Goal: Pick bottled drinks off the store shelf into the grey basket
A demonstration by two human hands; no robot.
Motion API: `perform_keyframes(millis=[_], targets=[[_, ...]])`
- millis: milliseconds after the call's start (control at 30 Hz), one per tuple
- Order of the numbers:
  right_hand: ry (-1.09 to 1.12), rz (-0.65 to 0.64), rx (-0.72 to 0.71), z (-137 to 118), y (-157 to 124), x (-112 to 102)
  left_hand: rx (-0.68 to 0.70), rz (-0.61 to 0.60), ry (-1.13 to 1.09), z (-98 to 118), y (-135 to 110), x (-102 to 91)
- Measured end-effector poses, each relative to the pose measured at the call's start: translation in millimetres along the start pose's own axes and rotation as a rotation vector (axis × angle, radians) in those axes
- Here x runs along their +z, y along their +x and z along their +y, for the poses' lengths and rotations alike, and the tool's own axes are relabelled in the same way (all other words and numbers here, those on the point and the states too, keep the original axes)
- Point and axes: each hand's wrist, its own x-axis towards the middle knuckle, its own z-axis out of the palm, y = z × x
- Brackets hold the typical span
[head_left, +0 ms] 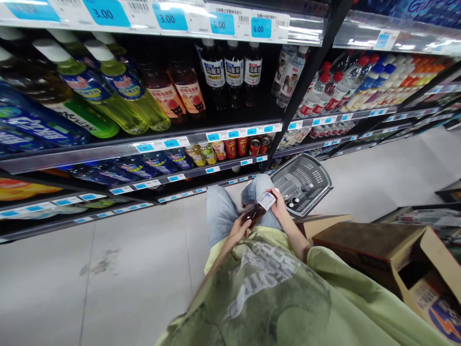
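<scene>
A dark drink bottle (254, 215) lies tilted over my lap, between my two hands. My left hand (238, 228) is wrapped round its lower-left end. At the other end, my right hand (278, 204) grips it beside a white label (267, 200) with small print I cannot read. Just past my knees, on the floor, stands a grey shopping basket (300, 185) with a few small dark round-topped items in it. Similar dark oolong tea bottles (234, 72) with white labels stand on the shelf in front of me.
Shelves of drinks run along the front, with a price-tag rail (216, 134) and yellow-green bottles (122, 91) at left. Small cans (255, 146) sit on a lower shelf. Open cardboard boxes (374, 240) stand close on my right. Pale floor tiles (137, 269) stretch to my left.
</scene>
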Motion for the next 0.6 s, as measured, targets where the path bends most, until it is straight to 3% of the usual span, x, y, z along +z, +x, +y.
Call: perform_keyframes(millis=[467, 600], targets=[[-0.027, -0.036, 0.063, -1.9, 4.3, 0.6, -0.153, -0.045, 0.122, -3.5, 10.2, -3.8], [-0.037, -0.038, 0.074, -2.3, 5.9, 1.4, -0.143, -0.032, 0.044, -1.5, 14.0, -2.6]])
